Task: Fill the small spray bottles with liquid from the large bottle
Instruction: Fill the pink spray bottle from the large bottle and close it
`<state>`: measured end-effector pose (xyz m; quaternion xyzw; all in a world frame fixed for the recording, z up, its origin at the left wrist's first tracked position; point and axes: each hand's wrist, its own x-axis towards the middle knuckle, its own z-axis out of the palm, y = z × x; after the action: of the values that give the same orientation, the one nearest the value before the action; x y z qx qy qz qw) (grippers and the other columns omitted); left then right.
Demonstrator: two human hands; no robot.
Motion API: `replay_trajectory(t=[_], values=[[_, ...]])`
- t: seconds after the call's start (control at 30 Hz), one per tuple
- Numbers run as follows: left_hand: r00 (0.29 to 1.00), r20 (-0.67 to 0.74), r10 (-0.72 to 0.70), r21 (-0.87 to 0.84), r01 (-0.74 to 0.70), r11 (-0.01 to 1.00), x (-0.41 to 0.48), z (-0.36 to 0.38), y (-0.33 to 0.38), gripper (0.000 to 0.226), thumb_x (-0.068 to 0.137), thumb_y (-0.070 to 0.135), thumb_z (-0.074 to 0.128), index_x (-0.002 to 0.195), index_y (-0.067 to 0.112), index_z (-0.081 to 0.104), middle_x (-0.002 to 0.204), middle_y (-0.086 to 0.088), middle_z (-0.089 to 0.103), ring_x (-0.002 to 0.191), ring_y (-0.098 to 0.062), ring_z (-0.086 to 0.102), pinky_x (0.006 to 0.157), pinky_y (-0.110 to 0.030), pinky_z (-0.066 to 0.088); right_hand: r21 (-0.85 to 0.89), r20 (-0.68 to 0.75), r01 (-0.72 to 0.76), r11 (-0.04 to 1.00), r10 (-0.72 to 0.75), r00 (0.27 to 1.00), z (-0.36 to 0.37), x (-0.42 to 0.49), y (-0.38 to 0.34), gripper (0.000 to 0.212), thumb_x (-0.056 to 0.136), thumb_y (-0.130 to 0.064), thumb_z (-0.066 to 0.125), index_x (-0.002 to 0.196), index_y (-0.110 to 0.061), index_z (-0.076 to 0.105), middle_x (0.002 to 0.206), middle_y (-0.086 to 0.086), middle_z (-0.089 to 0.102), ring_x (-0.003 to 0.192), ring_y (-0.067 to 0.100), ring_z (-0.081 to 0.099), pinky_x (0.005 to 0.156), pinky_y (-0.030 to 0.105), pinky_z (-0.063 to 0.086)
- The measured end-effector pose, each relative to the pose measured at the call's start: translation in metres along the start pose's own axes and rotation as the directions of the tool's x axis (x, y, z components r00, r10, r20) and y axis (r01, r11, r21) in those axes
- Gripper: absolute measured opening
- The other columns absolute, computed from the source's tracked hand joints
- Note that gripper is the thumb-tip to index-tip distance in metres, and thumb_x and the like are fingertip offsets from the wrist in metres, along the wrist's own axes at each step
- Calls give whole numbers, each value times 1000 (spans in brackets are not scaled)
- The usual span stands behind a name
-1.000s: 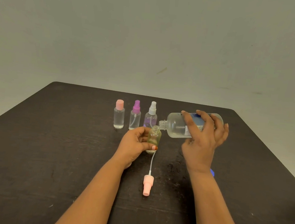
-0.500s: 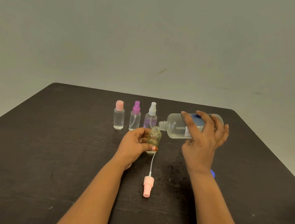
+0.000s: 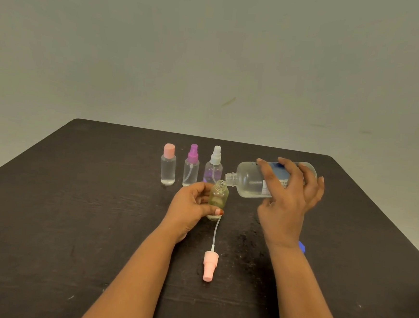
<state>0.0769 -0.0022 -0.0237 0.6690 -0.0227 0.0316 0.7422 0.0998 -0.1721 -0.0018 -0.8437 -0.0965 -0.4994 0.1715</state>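
Observation:
My left hand grips a small uncapped yellowish bottle, which stands on the dark table. My right hand holds the large clear bottle tipped on its side. Its open neck sits just above and right of the small bottle's mouth. The small bottle's pink spray head with its white tube lies on the table nearer to me. Behind stand three closed small bottles in a row: a pink-capped one, a purple sprayer and a white sprayer.
A blue cap lies on the table, partly hidden behind my right wrist. The table's far edge meets a plain grey wall. Its right edge runs diagonally at the right.
The large bottle's neck has lifted slightly from the small bottle's mouth. Both hands stay in nearly the same place.

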Motion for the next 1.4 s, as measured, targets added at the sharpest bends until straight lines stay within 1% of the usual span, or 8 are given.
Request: replay_trajectory(t=[0.13, 0.4, 0.53, 0.83, 0.97, 1.07, 1.17, 1.4], values=[[1000, -2, 0, 3, 0, 1000, 0, 0, 0, 44, 68, -20, 66, 93, 16, 63, 94, -3, 70, 90, -15, 67, 77, -21, 56, 7, 13, 1, 1000, -2, 1000, 0, 0, -1, 82, 55, 18, 62, 119, -33, 55, 120, 9, 55, 122, 30, 34, 108, 62, 16], [1000, -2, 4, 9, -4, 1000, 0, 1, 1, 43, 68, -20, 66, 94, 14, 63, 92, -4, 69, 87, -13, 67, 74, -18, 56, -1, -4, -4, 1000, 4, 1000, 0, 0, -1, 80, 55, 19, 61, 117, -32, 59, 119, 9, 55, 122, 30, 34, 108, 62, 16], [1000, -3, 3, 12, -3, 1000, 0, 0, 0, 44, 68, -20, 66, 94, 15, 63, 92, -4, 70, 88, -14, 67, 76, -20, 56, -2, -1, 0, 1000, 0, 1000, 0, 0, 0, 81, 55, 18, 62, 118, -33, 57, 120, 9, 55, 122, 30, 34, 108, 61, 16], [1000, -7, 5, 23, -5, 1000, 0, 1, 1, 44, 68, -20, 66, 93, 17, 63, 92, -2, 70, 88, -12, 67, 77, -20, 56, -5, 7, -10, 1000, 10, 1000, -1, 0, -1, 81, 53, 20, 57, 117, -31, 61, 120, 8, 55, 122, 30, 35, 108, 61, 14], [1000, -10, 5, 25, -5, 1000, -1, 1, 1, 45, 67, -20, 66, 92, 17, 62, 90, 0, 70, 83, -6, 67, 72, -16, 55, -1, 2, -8, 1000, 8, 1000, 0, 0, -1, 84, 53, 20, 58, 118, -33, 58, 120, 7, 55, 122, 30, 35, 108, 61, 15], [1000, -12, 5, 26, -4, 1000, -1, 0, 1, 45, 67, -20, 67, 92, 18, 63, 90, -1, 70, 84, -8, 67, 73, -17, 55, -6, -1, -4, 1000, 4, 1000, 0, -1, -1, 86, 53, 20, 58, 119, -35, 55, 120, 7, 54, 122, 30, 35, 108, 61, 15], [1000, -11, 3, 21, -3, 1000, -1, 0, 1, 45, 67, -20, 66, 92, 17, 62, 90, -1, 70, 85, -9, 67, 74, -18, 55, -6, -9, -2, 1000, 2, 1000, 1, -1, 0, 85, 52, 20, 58, 118, -33, 57, 120, 6, 53, 122, 30, 35, 108, 61, 15], [1000, -10, 3, 24, -3, 1000, 0, 0, 0, 45, 67, -19, 67, 93, 17, 62, 93, -2, 70, 90, -13, 67, 77, -19, 55, -4, -12, 2, 1000, -2, 1000, 1, -1, -1, 84, 53, 20, 60, 118, -34, 55, 120, 8, 54, 122, 30, 35, 108, 61, 15]])
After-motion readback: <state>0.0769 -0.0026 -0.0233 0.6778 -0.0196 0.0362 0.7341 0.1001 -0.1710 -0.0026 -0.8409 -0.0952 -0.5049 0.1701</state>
